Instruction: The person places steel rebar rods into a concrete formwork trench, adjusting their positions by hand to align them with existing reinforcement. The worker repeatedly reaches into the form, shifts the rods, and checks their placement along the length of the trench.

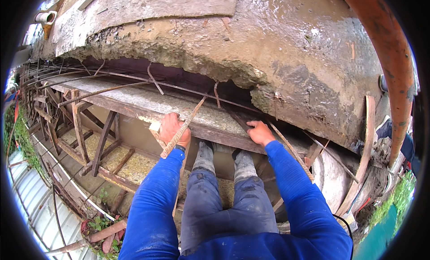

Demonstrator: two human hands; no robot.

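My left hand is closed at the front edge of a long formwork board, around a short pale piece of wood. A ribbed steel bar slants across in front of that hand and wrist. My right hand is closed on the board's front edge farther right, beside a dark strip of wood. Its curled fingertips are hidden under or behind the edge. The board runs below a broken concrete slab edge.
Several bars stick out from the gap under the slab, one thin bar near my right forearm. Wooden braces stand at left above a lower ledge. An orange pipe rises at right, near another person's shoe. Corrugated roofing lies lower left.
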